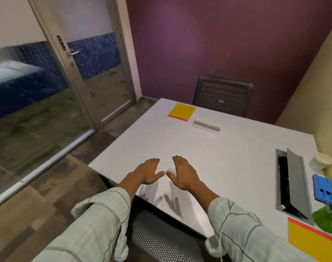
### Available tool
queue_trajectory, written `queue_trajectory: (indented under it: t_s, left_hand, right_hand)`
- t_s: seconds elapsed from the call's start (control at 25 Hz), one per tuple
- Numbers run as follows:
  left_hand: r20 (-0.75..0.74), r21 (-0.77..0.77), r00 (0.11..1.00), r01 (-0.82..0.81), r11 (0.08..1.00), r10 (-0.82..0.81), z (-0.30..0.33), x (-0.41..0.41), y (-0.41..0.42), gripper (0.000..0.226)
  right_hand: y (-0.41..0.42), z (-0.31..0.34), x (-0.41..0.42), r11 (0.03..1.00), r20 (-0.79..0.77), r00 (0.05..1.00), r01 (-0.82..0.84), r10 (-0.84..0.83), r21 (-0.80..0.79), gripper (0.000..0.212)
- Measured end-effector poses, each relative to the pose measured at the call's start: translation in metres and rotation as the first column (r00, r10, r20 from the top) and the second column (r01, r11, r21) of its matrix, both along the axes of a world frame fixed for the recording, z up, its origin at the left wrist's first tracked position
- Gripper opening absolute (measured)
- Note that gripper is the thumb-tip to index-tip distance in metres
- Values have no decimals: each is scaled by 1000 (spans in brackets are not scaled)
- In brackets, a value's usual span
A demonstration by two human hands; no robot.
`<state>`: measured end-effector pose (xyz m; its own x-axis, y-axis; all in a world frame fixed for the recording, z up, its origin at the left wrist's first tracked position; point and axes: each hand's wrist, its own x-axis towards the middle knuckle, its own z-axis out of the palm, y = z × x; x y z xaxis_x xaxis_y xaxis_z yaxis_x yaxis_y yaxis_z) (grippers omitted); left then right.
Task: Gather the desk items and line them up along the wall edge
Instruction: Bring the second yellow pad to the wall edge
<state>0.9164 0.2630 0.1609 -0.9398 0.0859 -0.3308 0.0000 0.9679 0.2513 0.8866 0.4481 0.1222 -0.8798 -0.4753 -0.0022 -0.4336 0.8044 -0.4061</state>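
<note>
Left hand [149,172] and right hand [182,173] hover flat, palms down, empty, thumbs nearly touching, above white desk [227,157]. Yellow pad [182,111] and clear holder [205,126] at far end. Paper cup [321,161], blue block [323,188] along right wall.

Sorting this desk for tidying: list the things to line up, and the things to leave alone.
To line up: yellow pad, clear holder, paper cup, blue block, green bag, second yellow pad.

Leave alone: cable hatch, far chair, glass door.

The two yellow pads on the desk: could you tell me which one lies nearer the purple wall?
The yellow pad at the desk's far corner; the other lies at the near right edge.
</note>
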Motion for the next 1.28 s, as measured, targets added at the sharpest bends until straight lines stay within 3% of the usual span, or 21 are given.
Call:
queue_trajectory:
  t_s: [0.24,0.56,0.84,1.28]
  left_hand:
    - [-86,-93,968,-243,966,235,12,54,-79,72]
    - [-98,-51,894,-443,895,437,-3,103,-181,71]
    - [-118,-22,916,-389,921,384,-30,112,-318,70]
    - [-98,-47,966,-245,968,240,-35,69,-466,69]
  right_hand:
    - [-104,6,7,964,-58,964,-254,259,84,75]
    - [-211,-3,25,890,-55,896,-428,441,160,71]
    - [-340,-17,11,890,-26,915,-385,403,246,71]
    - [-489,-26,-22,935,7,956,-287,292,208,65]
